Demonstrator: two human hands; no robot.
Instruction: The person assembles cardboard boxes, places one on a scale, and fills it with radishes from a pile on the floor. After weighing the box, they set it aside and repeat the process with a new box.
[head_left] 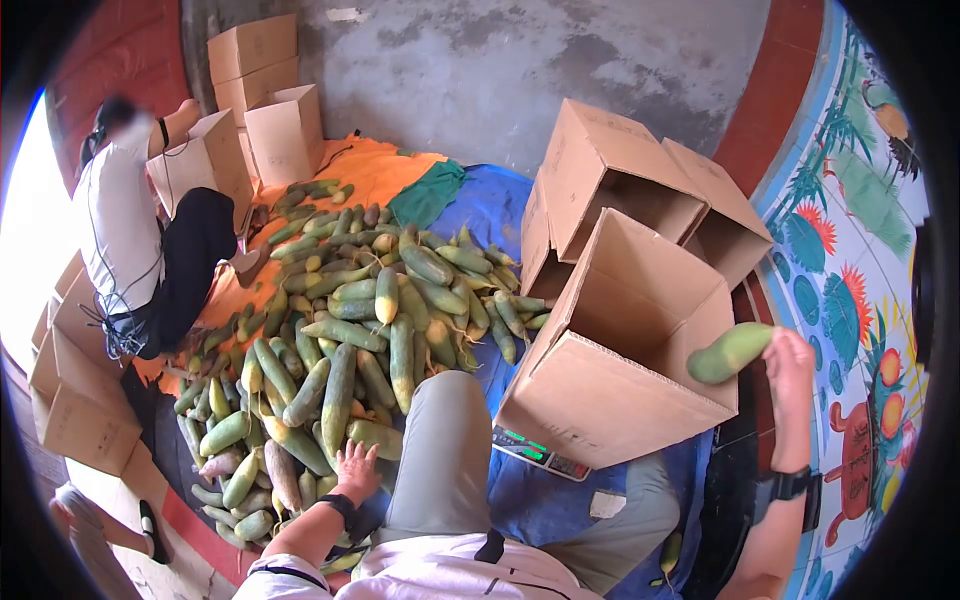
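My right hand [790, 360] is closed round the tapered end of a green radish [728, 353], held sideways at the right edge of an open cardboard box [690, 330]. That box stands on a digital scale [540, 452] with a lit green display. Fingers spread, my left hand [357, 472] reaches to the near edge of a large heap of green radishes [340, 385]. Its fingertips are right at a radish [375, 437] beside my knee.
More open boxes [625, 180] are stacked behind the scale. At the left, another person [125, 220] crouches beside boxes [205, 165]. Orange [385, 165] and blue sheets [500, 195] cover the floor, and a painted wall [850, 250] rises on the right. A loose radish [671, 552] lies near my leg.
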